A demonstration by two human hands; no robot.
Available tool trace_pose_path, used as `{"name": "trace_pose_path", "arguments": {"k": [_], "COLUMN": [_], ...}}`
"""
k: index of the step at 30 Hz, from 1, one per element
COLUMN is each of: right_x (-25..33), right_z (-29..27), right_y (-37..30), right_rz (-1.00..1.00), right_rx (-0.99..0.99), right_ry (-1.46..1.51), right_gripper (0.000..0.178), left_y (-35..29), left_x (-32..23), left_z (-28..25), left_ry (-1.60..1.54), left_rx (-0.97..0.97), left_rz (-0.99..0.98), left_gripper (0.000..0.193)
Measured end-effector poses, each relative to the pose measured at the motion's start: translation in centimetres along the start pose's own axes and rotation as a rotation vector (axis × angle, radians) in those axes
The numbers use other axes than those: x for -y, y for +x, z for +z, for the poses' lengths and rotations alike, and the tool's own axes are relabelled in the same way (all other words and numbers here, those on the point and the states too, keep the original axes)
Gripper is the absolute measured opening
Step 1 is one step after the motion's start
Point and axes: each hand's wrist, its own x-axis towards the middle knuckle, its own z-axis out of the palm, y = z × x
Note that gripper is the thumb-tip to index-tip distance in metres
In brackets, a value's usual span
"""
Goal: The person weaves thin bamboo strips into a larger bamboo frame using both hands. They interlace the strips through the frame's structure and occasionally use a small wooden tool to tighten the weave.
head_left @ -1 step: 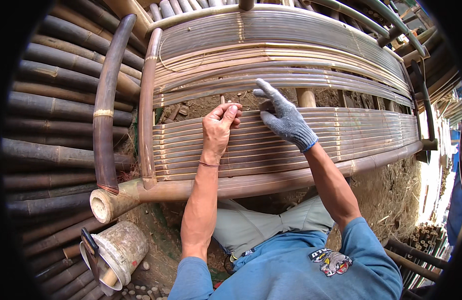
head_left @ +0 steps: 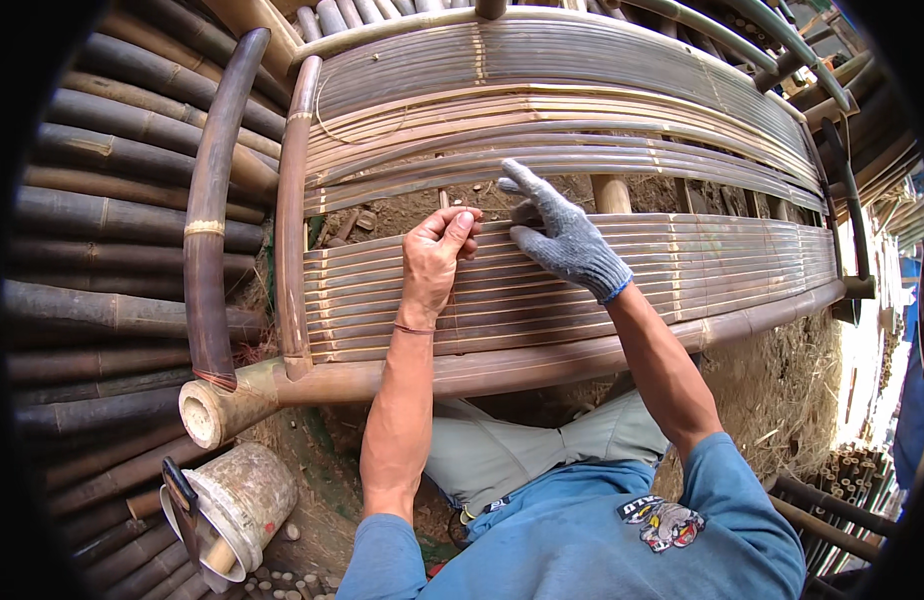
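My bare left hand (head_left: 437, 250) is closed in a pinch above the far edge of the near panel of dark bamboo slats (head_left: 572, 285). A thin cord (head_left: 454, 300) seems to run from it down across the slats; it is too fine to follow clearly. Just to the right, my right hand (head_left: 567, 240) wears a grey knit glove with a blue cuff. Its index finger points up and away, with the thumb apart, and I see nothing held in it. Beyond both hands lies a gap, then loose bamboo strips (head_left: 462, 165) stretched along the frame.
A thick bamboo rail (head_left: 542, 370) crosses in front of my lap. At the left stand a curved bamboo armrest (head_left: 207, 210) and a wall of dark poles (head_left: 102, 250). Lower left, a dirty white bucket (head_left: 252, 490) has a dark-handled tool (head_left: 180, 490) at its rim.
My gloved right hand has shifted slightly to the left. My left hand stays in almost the same place, still pinched.
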Motion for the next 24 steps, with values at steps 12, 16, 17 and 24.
{"name": "trace_pose_path", "arguments": {"k": [12, 16, 17, 24], "right_x": [0.8, 1.6, 1.8, 2.8], "right_z": [0.4, -0.5, -0.6, -1.6], "right_y": [1.0, 1.1, 1.2, 1.7], "right_rz": [0.015, -0.172, -0.23, -0.411], "right_rx": [0.036, -0.029, -0.038, -0.085], "right_ry": [0.095, -0.251, -0.355, -0.441], "right_gripper": [0.018, 0.016, 0.016, 0.034], "left_y": [-0.4, -0.3, -0.3, -0.2], "left_x": [-2.2, -2.7, -2.8, -3.9], "left_z": [-0.1, 0.7, 0.7, 1.3], "left_ry": [0.141, 0.287, 0.319, 0.326], "left_rx": [0.077, 0.102, 0.11, 0.152], "left_rz": [-0.048, -0.007, -0.001, -0.036], "left_gripper": [0.023, 0.024, 0.024, 0.023]}}
